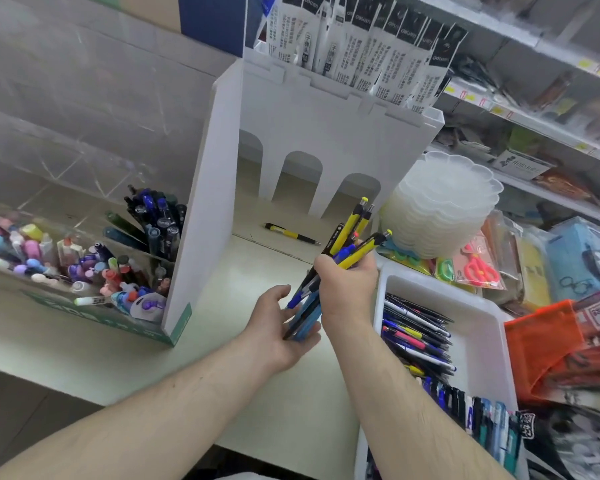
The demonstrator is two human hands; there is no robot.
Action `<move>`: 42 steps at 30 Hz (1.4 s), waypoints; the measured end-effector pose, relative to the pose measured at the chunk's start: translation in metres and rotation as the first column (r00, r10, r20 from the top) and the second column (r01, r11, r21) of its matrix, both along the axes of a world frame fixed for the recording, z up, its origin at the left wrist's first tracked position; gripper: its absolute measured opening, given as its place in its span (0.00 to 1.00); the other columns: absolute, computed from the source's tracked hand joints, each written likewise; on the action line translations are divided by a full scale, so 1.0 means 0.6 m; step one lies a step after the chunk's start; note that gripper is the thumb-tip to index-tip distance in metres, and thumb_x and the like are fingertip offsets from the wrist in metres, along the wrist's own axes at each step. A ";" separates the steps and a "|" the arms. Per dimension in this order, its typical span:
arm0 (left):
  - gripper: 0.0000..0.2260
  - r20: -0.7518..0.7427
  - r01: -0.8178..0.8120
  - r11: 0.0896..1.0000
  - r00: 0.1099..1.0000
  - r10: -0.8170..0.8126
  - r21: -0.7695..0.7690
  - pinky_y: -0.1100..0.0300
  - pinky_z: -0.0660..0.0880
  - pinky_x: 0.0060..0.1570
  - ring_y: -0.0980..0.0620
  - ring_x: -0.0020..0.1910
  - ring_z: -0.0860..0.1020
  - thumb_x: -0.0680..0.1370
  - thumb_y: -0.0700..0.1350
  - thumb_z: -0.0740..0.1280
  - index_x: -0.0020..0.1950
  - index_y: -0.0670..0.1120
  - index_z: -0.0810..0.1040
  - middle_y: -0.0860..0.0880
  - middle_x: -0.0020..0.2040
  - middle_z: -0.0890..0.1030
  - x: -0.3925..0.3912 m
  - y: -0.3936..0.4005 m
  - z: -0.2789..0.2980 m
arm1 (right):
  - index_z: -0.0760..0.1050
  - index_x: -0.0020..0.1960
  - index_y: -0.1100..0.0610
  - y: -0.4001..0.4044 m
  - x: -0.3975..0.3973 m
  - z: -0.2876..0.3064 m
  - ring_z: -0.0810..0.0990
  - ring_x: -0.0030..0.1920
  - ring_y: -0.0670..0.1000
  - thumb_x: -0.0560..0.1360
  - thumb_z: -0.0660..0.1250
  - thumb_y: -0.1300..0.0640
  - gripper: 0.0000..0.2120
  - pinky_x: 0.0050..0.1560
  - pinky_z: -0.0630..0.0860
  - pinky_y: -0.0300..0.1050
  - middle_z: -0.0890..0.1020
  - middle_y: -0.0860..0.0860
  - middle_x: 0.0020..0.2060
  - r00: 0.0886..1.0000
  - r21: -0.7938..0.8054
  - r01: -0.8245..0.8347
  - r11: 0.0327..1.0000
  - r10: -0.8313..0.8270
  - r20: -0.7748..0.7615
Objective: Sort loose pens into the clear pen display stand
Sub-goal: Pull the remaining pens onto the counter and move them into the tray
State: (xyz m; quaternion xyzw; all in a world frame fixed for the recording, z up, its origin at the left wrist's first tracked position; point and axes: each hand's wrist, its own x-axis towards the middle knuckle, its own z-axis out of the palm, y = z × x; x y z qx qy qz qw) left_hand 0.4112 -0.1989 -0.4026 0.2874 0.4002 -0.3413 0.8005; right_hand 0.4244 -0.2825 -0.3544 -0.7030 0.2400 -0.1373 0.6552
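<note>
Above the shelf [264,341], yellow-and-blue pen bundle [340,258]

Your hands hold a pen bundle [329,271] over the bench [257,393]; the display stand [84,237] sits left, a pen tray [478,327] right, one pen [291,233] behind.

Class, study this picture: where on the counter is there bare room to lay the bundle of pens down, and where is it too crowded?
Free: the counter between the white divider panel and the white tray, in front of the lone yellow pen. Crowded: the tray is heaped with pens, the clear stand to the left is packed, and stacked dishes fill the right.
</note>
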 end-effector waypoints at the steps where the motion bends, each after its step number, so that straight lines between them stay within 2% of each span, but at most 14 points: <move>1: 0.17 0.019 -0.017 1.000 1.000 0.017 0.006 0.44 0.75 0.63 0.39 0.54 0.81 0.76 0.51 0.67 0.56 0.39 0.78 0.38 0.54 0.81 0.002 -0.002 0.006 | 0.69 0.43 0.55 0.001 -0.006 0.006 0.74 0.35 0.54 0.69 0.68 0.70 0.13 0.39 0.79 0.56 0.73 0.55 0.34 1.000 -0.009 -0.012 1.000 0.012 0.027; 5: 0.13 0.155 -0.002 1.000 0.988 0.006 -0.022 0.56 0.81 0.35 0.46 0.32 0.83 0.79 0.48 0.65 0.55 0.39 0.80 0.43 0.34 0.83 0.014 -0.011 0.036 | 0.70 0.53 0.54 0.005 -0.023 0.015 0.84 0.41 0.48 0.70 0.70 0.72 0.19 0.45 0.82 0.46 0.83 0.53 0.41 0.985 0.009 -0.026 1.000 0.024 0.169; 7: 0.12 0.228 0.050 0.998 0.973 -0.039 -0.043 0.62 0.77 0.28 0.50 0.30 0.82 0.79 0.46 0.65 0.55 0.40 0.82 0.45 0.34 0.83 0.021 -0.016 0.046 | 0.69 0.61 0.55 0.006 -0.028 0.017 0.85 0.44 0.47 0.70 0.71 0.73 0.25 0.47 0.81 0.42 0.83 0.48 0.44 0.969 -0.015 -0.036 0.999 0.039 0.244; 10: 0.12 0.326 0.121 0.991 0.941 -0.095 -0.059 0.60 0.79 0.41 0.51 0.43 0.84 0.78 0.46 0.64 0.49 0.43 0.86 0.46 0.46 0.85 0.030 -0.022 0.051 | 0.69 0.61 0.52 0.006 -0.030 0.023 0.83 0.43 0.41 0.69 0.71 0.75 0.28 0.46 0.77 0.34 0.82 0.38 0.43 0.943 -0.072 -0.046 0.996 0.067 0.325; 12: 0.12 0.361 0.147 0.988 0.925 -0.120 -0.049 0.60 0.78 0.44 0.51 0.47 0.84 0.78 0.46 0.63 0.49 0.45 0.86 0.47 0.49 0.85 0.034 -0.025 0.058 | 0.70 0.61 0.52 0.004 -0.031 0.021 0.84 0.45 0.44 0.68 0.71 0.72 0.27 0.47 0.78 0.36 0.84 0.43 0.44 0.937 -0.088 -0.041 0.995 0.069 0.343; 16: 0.18 0.407 0.205 0.975 0.900 -0.155 -0.082 0.64 0.77 0.33 0.54 0.35 0.83 0.79 0.45 0.61 0.34 0.44 0.85 0.48 0.35 0.83 0.042 -0.032 0.075 | 0.77 0.56 0.62 0.004 -0.034 0.009 0.85 0.44 0.47 0.67 0.74 0.72 0.19 0.50 0.81 0.46 0.85 0.49 0.41 0.965 -0.097 0.005 0.995 0.021 0.262; 19: 0.24 0.436 0.226 0.971 0.884 -0.172 -0.075 0.66 0.76 0.28 0.53 0.30 0.82 0.81 0.46 0.59 0.29 0.43 0.83 0.48 0.30 0.82 0.047 -0.034 0.075 | 0.81 0.47 0.57 0.006 -0.037 0.005 0.85 0.42 0.46 0.66 0.77 0.69 0.13 0.49 0.82 0.45 0.85 0.47 0.38 0.979 -0.089 -0.010 0.996 0.028 0.204; 23: 0.25 0.450 0.204 0.978 0.878 -0.163 -0.044 0.64 0.78 0.29 0.51 0.34 0.84 0.83 0.46 0.56 0.32 0.42 0.85 0.44 0.36 0.84 0.043 -0.030 0.069 | 0.80 0.49 0.54 0.011 -0.040 0.005 0.84 0.45 0.41 0.61 0.82 0.65 0.20 0.48 0.79 0.35 0.85 0.47 0.44 0.983 0.011 -0.053 0.999 0.051 0.175; 27: 0.09 0.449 0.138 0.982 0.875 -0.183 0.130 0.59 0.78 0.45 0.47 0.48 0.84 0.75 0.46 0.67 0.49 0.44 0.85 0.41 0.49 0.85 0.032 -0.029 0.066 | 0.79 0.47 0.59 0.015 -0.034 0.006 0.84 0.41 0.44 0.60 0.79 0.60 0.17 0.46 0.80 0.39 0.84 0.49 0.40 0.986 0.112 -0.037 0.993 0.018 0.168; 30: 0.07 0.390 0.087 0.974 0.906 -0.164 0.208 0.60 0.75 0.38 0.51 0.38 0.83 0.74 0.43 0.67 0.43 0.47 0.86 0.47 0.42 0.85 0.032 -0.027 0.049 | 0.77 0.40 0.56 0.017 -0.018 -0.004 0.81 0.34 0.45 0.67 0.77 0.68 0.12 0.45 0.80 0.44 0.82 0.45 0.30 0.998 0.153 0.038 0.987 -0.045 0.039; 32: 0.09 0.326 0.089 0.958 0.928 -0.179 0.272 0.61 0.76 0.36 0.51 0.34 0.79 0.76 0.43 0.64 0.43 0.45 0.83 0.49 0.37 0.82 0.037 -0.019 0.037 | 0.73 0.40 0.54 0.013 0.003 -0.010 0.77 0.30 0.45 0.69 0.73 0.68 0.13 0.41 0.78 0.44 0.78 0.44 0.27 0.997 0.114 0.061 0.992 -0.056 -0.047; 34: 0.08 0.282 0.063 0.935 0.945 -0.169 0.349 0.56 0.76 0.44 0.49 0.39 0.78 0.78 0.45 0.61 0.46 0.44 0.79 0.48 0.41 0.81 0.043 -0.004 0.023 | 0.69 0.39 0.54 -0.003 0.035 -0.018 0.71 0.29 0.48 0.69 0.71 0.67 0.13 0.34 0.75 0.43 0.73 0.48 0.28 0.995 -0.054 -0.018 0.998 0.013 -0.102; 37: 0.07 0.228 -0.021 0.922 0.971 -0.074 0.388 0.54 0.74 0.45 0.46 0.42 0.77 0.79 0.45 0.62 0.44 0.45 0.77 0.47 0.45 0.81 0.053 0.025 0.002 | 0.69 0.40 0.51 -0.030 0.097 -0.029 0.73 0.33 0.50 0.71 0.69 0.64 0.11 0.35 0.75 0.44 0.74 0.47 0.33 0.948 -0.386 -0.284 0.878 0.199 -0.247; 42: 0.04 0.176 -0.035 0.933 0.984 -0.030 0.358 0.56 0.75 0.39 0.48 0.35 0.77 0.77 0.42 0.64 0.44 0.45 0.77 0.47 0.41 0.81 0.053 0.059 -0.014 | 0.73 0.58 0.52 -0.047 0.206 -0.084 0.78 0.46 0.58 0.72 0.65 0.62 0.15 0.46 0.76 0.48 0.81 0.53 0.47 0.792 -0.664 -0.606 0.439 0.248 -0.559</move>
